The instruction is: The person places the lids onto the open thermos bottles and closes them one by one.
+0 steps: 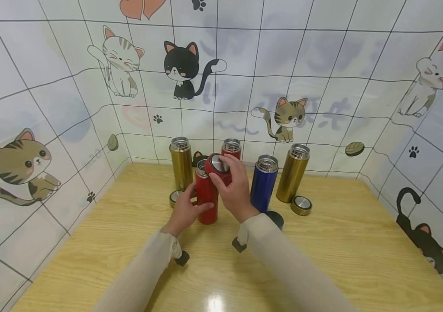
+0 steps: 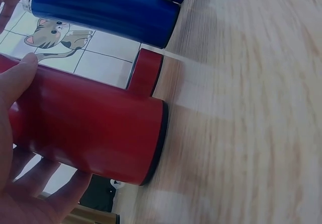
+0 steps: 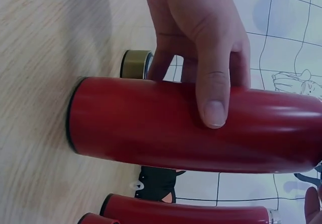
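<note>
My left hand grips a red thermos bottle around its body, thumb on the near side. The bottle stands upright on the wooden table, its steel mouth uncovered and partly hidden by the lid. In my right hand is a red lid with a steel top, pinched between thumb and fingers. It is tilted, at the right side of the bottle's mouth. The right wrist view shows the left thumb lying flat across the red body; there the right hand only peeks in at the edge.
Behind stand a second red bottle, a blue bottle and two gold bottles, all lidless. Gold lids and a dark blue lid lie beside them. Another red lid stands on the table. Cat-print sheeting surrounds the table.
</note>
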`<control>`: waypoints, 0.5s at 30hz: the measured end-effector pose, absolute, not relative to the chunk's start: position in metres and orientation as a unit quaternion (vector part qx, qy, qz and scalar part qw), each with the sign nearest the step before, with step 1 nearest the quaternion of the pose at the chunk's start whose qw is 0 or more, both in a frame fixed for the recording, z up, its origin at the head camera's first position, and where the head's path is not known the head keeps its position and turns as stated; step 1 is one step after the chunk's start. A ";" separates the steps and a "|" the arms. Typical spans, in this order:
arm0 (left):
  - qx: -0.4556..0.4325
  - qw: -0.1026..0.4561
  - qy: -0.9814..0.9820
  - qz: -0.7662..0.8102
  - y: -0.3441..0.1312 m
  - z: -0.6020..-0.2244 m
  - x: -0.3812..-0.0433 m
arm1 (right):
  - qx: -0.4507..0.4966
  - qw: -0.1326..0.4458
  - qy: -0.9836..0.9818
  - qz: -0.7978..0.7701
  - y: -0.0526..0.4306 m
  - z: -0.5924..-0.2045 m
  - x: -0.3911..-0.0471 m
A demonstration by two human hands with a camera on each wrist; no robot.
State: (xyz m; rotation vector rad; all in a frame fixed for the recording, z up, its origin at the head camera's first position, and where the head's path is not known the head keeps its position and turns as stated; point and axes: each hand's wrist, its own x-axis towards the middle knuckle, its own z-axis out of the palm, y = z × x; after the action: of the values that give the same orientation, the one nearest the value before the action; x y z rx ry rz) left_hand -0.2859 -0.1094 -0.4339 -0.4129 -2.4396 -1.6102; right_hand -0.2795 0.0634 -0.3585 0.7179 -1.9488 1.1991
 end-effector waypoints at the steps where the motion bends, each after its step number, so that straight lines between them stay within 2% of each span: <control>1: -0.142 0.097 -0.822 -0.543 -0.109 -0.434 -0.286 | 0.279 0.366 -0.759 0.461 0.063 -0.357 -0.281; 7: -0.147 0.108 -0.819 -0.544 -0.108 -0.435 -0.285 | 0.283 0.371 -0.769 0.437 0.060 -0.352 -0.287; 15: -0.143 0.103 -0.818 -0.547 -0.108 -0.437 -0.285 | 0.293 0.344 -0.778 0.437 0.060 -0.345 -0.290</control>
State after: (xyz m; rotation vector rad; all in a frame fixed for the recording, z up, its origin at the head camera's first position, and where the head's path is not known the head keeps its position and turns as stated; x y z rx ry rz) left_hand -0.2848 -0.1076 -0.4373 -0.4223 -2.4151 -1.6153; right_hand -0.2904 0.0602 -0.3449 0.7618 -2.0207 1.1355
